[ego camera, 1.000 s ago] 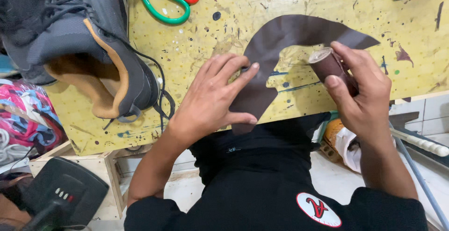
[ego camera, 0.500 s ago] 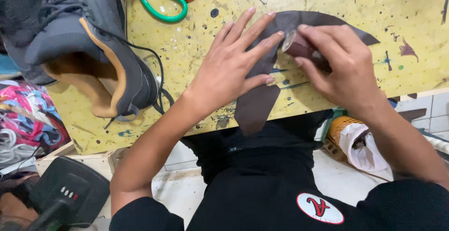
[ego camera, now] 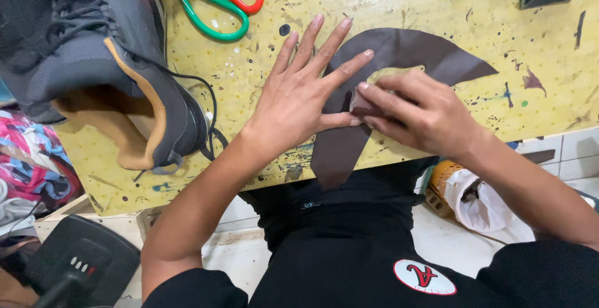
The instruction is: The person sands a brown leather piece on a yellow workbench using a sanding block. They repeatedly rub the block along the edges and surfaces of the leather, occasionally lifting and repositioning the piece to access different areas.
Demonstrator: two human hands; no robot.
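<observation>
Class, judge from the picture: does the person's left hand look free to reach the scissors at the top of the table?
Probably yes. The left hand lies flat on the brown leather piece, holding nothing, and the yellow table between it and the scissors is bare.

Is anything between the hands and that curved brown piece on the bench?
Nothing visible. The left hand lies flat on the curved brown piece; the right hand presses a small block onto it. The scissors and shoe lie apart.

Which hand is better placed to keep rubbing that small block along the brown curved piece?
Right. The right hand already grips the small block on the brown curved piece; the left hand lies flat with fingers spread, pinning the piece to the yellow table.
</observation>
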